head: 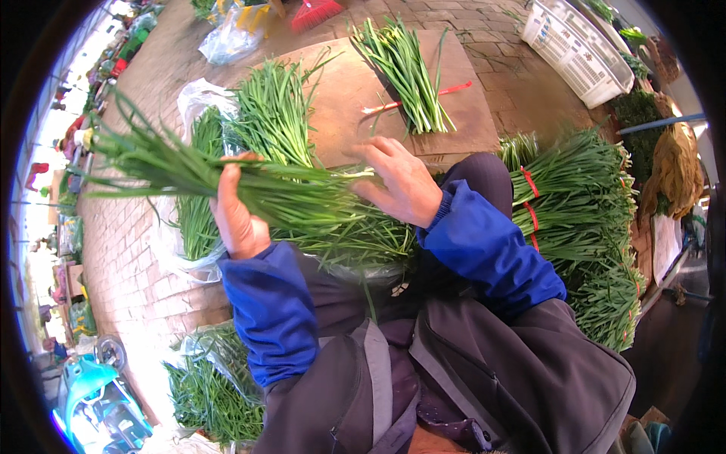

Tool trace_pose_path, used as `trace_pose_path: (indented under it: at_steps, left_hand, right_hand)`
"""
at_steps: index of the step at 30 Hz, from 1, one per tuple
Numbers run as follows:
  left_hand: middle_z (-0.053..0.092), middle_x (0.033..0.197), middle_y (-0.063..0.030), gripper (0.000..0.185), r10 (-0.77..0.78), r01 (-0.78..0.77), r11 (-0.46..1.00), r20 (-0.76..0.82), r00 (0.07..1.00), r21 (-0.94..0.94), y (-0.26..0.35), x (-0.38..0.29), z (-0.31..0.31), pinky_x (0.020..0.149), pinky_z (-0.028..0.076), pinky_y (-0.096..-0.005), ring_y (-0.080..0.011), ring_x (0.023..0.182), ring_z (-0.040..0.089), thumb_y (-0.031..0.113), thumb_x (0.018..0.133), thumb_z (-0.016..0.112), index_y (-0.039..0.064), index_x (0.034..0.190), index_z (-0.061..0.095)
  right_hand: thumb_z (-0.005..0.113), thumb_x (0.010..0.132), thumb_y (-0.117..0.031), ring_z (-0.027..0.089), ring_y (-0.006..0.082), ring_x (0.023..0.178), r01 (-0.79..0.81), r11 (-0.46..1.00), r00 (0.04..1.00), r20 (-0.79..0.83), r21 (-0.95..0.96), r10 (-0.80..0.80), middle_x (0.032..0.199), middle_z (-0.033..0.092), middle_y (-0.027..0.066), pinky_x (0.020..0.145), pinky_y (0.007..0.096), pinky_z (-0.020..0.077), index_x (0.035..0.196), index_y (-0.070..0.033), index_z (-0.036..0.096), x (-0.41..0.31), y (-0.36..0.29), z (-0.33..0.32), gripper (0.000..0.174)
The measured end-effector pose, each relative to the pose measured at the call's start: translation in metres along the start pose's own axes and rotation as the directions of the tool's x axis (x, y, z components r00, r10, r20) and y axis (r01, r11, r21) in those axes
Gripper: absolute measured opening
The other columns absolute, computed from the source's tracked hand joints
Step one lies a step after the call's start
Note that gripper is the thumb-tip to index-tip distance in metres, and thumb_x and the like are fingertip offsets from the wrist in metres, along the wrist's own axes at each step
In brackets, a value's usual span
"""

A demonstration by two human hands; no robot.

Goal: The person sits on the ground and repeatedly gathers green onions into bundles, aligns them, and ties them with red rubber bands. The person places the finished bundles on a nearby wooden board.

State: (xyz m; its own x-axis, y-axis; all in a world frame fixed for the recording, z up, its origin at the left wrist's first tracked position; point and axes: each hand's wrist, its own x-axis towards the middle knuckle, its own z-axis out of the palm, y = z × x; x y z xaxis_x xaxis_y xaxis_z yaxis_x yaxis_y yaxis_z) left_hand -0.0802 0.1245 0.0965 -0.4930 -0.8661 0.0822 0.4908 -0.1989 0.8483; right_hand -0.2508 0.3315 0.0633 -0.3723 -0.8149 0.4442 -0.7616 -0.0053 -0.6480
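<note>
A loose bunch of garlic chives (295, 193) lies across my left hand (241, 213), whose fingers close around its middle. The leaf tips point left and blur with motion. My right hand (400, 181) is at the pale stem ends with its fingers apart; whether it touches them I cannot tell. Beyond my hands is a wooden board (340, 74). On it rests another chive bunch (405, 79), with a red tie strip (456, 88) running beneath it. More loose chives (275, 113) lie at the board's left side, and others (368, 232) lie below my hands.
Tied chive bundles (573, 210) are stacked at my right. A white plastic crate (575, 54) stands at the far right. Bagged chives (212, 374) sit at lower left, near a turquoise scooter (96, 397). A red broom head (315, 12) lies on the brick paving (136, 238).
</note>
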Motion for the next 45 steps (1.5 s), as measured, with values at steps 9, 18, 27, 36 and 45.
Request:
trace_pose_path:
  at_steps: [9,18,27,36,45]
  left_hand:
    - [0.072,0.096,-0.0101,0.025,0.169,-0.186,0.982,0.254,0.952,0.043,-0.017,0.053,0.100,0.084,0.054,-0.0328,-0.0187,0.089,0.068,0.005,0.092,0.067,0.001,0.116,0.062]
    - [0.071,0.088,-0.0053,0.012,0.017,-0.028,0.990,0.084,0.996,0.137,-0.088,0.089,0.114,0.067,0.052,-0.0271,-0.0143,0.075,0.067,0.006,0.087,0.073,0.001,0.098,0.070]
    - [0.068,0.086,-0.0034,0.015,-0.177,0.180,0.984,0.293,0.940,0.015,-0.062,0.114,0.152,0.070,0.055,-0.0295,-0.0146,0.077,0.066,0.020,0.095,0.071,0.006,0.099,0.067]
    - [0.066,0.120,-0.0095,0.044,-0.162,0.219,0.975,0.543,0.824,-0.041,-0.080,0.132,0.218,0.099,0.048,-0.0414,-0.0235,0.111,0.062,0.033,0.097,0.071,0.006,0.129,0.058]
    - [0.054,0.145,-0.0136,0.062,-0.374,0.229,0.898,0.375,0.848,0.375,-0.113,0.113,0.143,0.109,0.041,-0.0405,-0.0247,0.130,0.054,0.042,0.103,0.059,0.006,0.150,0.041]
  right_hand:
    - [0.088,0.072,-0.040,0.057,0.0451,0.117,0.128,0.987,0.986,-0.122,0.098,-0.115,0.125,0.059,0.0286,0.102,0.0493,0.0446,0.148,0.007,0.035,0.083,0.019,0.025,0.104]
    - [0.084,0.073,-0.038,0.062,0.0494,0.106,-0.050,0.979,0.996,-0.065,0.196,0.064,0.113,0.064,0.0306,0.091,0.0539,0.0499,0.149,0.000,0.036,0.100,0.056,0.039,0.097]
    - [0.079,0.079,-0.026,0.067,0.0446,0.098,-0.174,0.957,0.961,-0.172,0.234,0.217,0.103,0.067,0.0278,0.084,0.0514,0.0536,0.136,-0.002,0.047,0.111,0.049,0.017,0.070]
    - [0.076,0.082,-0.018,0.065,0.0152,0.084,-0.304,0.782,0.924,-0.032,0.544,0.382,0.092,0.068,0.0082,0.074,0.0339,0.0520,0.119,-0.001,0.063,0.120,0.099,-0.065,0.043]
    - [0.071,0.087,-0.013,0.064,0.0095,0.081,-0.362,0.601,0.855,-0.003,0.712,0.518,0.095,0.070,0.0015,0.075,0.0277,0.0505,0.109,-0.002,0.070,0.082,0.207,-0.132,0.025]
